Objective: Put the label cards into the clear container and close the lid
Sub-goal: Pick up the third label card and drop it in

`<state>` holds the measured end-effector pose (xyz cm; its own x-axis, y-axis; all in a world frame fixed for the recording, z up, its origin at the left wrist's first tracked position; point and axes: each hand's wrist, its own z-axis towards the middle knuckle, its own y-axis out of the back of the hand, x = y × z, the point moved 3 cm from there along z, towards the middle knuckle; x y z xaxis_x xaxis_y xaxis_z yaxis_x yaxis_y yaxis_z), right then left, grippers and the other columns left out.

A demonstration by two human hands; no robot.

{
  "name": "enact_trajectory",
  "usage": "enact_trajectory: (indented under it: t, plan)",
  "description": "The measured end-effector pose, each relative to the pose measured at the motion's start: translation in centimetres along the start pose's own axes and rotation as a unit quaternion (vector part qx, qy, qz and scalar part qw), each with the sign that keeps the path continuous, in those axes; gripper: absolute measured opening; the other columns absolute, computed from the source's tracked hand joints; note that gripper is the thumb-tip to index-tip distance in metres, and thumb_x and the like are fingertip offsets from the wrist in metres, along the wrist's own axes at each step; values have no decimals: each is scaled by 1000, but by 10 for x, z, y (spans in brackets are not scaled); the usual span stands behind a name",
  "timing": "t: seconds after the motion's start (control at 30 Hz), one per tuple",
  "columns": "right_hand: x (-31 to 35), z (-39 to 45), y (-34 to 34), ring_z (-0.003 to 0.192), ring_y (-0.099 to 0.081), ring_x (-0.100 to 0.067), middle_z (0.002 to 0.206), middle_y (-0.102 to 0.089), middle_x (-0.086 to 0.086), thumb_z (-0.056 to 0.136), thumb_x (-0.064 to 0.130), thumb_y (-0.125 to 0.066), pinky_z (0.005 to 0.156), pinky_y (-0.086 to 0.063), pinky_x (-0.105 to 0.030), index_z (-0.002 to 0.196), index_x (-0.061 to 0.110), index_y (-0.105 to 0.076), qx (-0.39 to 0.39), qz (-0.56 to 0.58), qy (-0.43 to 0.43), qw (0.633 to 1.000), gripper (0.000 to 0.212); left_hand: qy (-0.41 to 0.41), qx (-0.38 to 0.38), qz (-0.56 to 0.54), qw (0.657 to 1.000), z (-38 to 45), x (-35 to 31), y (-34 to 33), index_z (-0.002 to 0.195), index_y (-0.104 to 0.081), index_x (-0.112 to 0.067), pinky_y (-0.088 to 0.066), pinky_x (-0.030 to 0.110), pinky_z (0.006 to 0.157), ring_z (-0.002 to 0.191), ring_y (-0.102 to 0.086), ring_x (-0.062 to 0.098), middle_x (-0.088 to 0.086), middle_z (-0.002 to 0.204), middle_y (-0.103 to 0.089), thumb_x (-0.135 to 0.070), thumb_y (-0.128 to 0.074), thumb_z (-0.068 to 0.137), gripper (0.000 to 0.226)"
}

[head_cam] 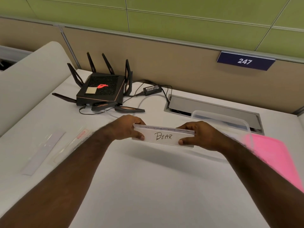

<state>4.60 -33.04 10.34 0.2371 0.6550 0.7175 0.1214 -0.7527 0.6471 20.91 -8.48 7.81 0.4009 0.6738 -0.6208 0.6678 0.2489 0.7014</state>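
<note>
A stack of white label cards, the front one handwritten "DEAR", is held upright over the middle of the white desk. My left hand grips its left end and my right hand grips its right end, thumbs on the front face. The clear container stands behind and to the right of the cards, partly hidden by my right hand. A pink lid lies to the right, partly under my right forearm.
A black router with antennas and its power adapter and cables sit at the back. A grey cable hatch is behind the container. Clear plastic strips lie at left. A beige partition bounds the desk.
</note>
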Motion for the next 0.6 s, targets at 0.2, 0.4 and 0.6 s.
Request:
enact_trajectory:
  t: [0.2, 0.4, 0.6]
  plan:
    - [-33, -15, 31, 75, -63, 10, 90, -71, 23, 64, 41, -86, 58, -45, -7, 103, 37, -70, -55, -26, -30, 998, 43, -48, -44, 77, 995, 25, -40, -11, 104, -68, -36, -47, 20, 60, 79, -61, 2, -17, 92, -68, -48, -82, 62, 45]
    - [-75, -31, 67, 81, -59, 0, 94, -69, 19, 58, 54, -83, 70, -43, -24, 96, 40, -71, -155, -146, -87, 973, 42, -89, -99, 149, 980, 56, -94, -32, 104, -66, -39, -44, 29, 69, 91, -58, 12, -15, 102, -68, -59, -73, 63, 47]
    - [-113, -50, 95, 103, -61, -19, 106, -72, 9, 60, 64, -78, 86, -42, -36, 103, 39, -72, -201, -255, -125, 937, 50, -117, -99, 177, 972, 87, -143, -66, 108, -65, -34, -38, 29, 72, 97, -60, 18, -9, 106, -68, -54, -74, 68, 46]
